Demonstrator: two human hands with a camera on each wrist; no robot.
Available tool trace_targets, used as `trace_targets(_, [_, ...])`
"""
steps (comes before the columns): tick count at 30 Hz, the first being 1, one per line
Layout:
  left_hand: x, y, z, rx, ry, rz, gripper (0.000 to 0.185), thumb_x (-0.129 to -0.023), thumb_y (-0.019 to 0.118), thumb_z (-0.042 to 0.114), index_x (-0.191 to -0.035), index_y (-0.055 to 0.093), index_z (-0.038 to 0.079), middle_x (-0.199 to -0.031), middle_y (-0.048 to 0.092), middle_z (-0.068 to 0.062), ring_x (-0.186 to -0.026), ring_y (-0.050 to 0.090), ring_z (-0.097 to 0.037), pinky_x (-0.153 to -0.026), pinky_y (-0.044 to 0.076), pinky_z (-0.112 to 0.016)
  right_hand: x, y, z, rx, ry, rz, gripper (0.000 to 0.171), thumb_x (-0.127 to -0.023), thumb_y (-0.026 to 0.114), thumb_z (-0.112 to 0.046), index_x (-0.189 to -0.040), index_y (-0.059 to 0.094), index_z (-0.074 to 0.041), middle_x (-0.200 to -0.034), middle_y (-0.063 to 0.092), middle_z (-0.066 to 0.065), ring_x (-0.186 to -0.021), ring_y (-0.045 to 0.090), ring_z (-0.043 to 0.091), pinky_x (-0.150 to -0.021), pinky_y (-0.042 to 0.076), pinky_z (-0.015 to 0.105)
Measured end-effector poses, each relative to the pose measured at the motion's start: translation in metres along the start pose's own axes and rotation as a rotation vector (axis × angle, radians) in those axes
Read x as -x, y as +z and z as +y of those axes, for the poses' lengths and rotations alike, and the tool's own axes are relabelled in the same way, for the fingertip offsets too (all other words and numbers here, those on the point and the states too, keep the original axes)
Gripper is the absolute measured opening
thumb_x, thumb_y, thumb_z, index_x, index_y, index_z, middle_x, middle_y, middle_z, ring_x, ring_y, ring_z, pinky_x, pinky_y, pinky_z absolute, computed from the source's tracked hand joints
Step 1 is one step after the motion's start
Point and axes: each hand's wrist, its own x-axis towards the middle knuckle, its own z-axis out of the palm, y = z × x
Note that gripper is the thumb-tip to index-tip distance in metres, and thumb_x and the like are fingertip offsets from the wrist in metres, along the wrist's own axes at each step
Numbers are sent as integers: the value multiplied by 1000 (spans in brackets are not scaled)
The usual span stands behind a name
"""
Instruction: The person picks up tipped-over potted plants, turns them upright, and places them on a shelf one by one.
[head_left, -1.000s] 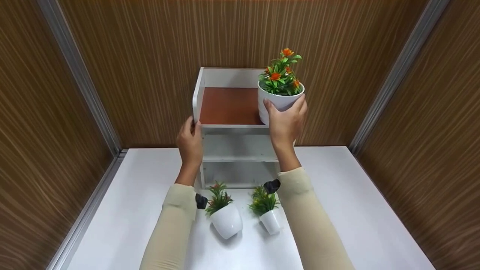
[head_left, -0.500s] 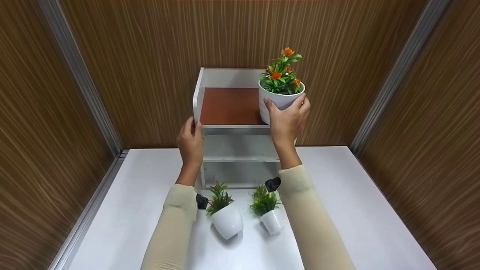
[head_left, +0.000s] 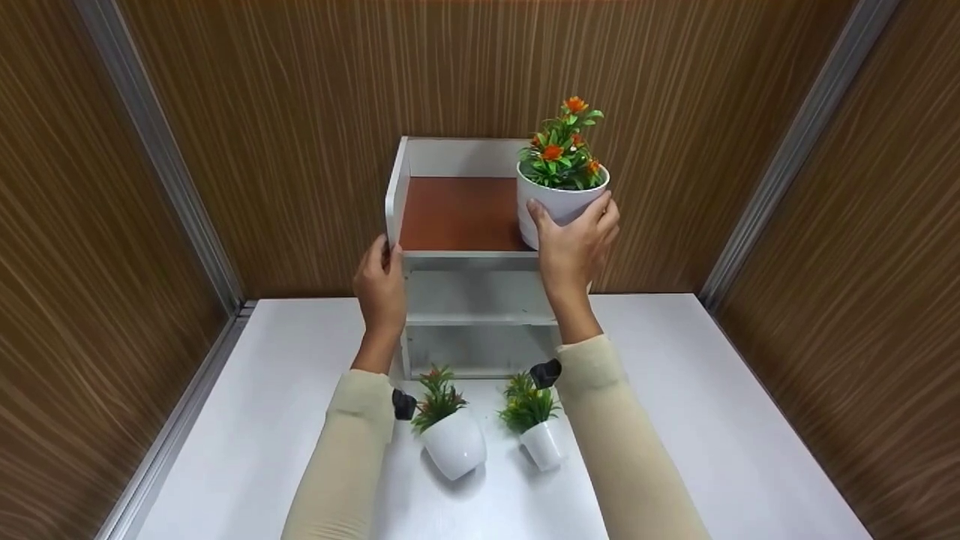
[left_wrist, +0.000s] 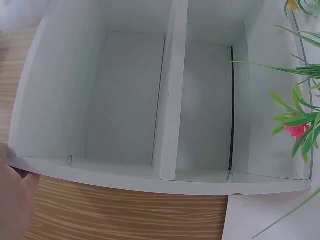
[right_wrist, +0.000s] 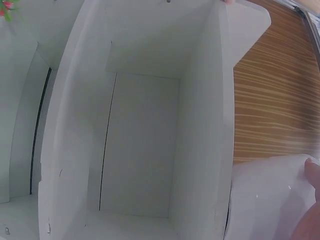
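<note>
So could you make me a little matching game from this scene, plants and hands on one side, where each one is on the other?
Things:
1. orange-flowered pot
2. round white pot
3. left hand
4. small tapered pot

Places:
A. on the table, under the right forearm
B. on the shelf's brown top, held by the right hand
C. on the table, beside the left forearm
D. gripping the shelf's left front edge

Pairs: 1-B, 2-C, 3-D, 4-A

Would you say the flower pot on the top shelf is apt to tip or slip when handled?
The flower pot looks smooth and glossy, so probably slippery. Its tall flowers may make it top-heavy. The right hand wraps its side, which likely steadies it.
</note>
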Motion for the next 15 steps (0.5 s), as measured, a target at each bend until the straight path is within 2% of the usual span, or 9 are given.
trace_targets(8, [1,0,0,1,19,-3,39,-105,56,23,-139,57,4,-128,66,-13,-118,64,-20,-97,56,-34,9,-9,3,-26,-44,1,115,-76,79,-65,-159,25,-7,-158,31,13,-144,32,29,-115,37,47])
trace_targets(15, [0,3,-1,-7,13,9,38,-105,57,22,-138,58,3,-128,66,-13,-117,65,-21,-97,56,-34,24,-21,17,-77,-91,-33,112,-78,81,-59,-160,23,-7,-159,31,14,-147,33,29,-120,31,46])
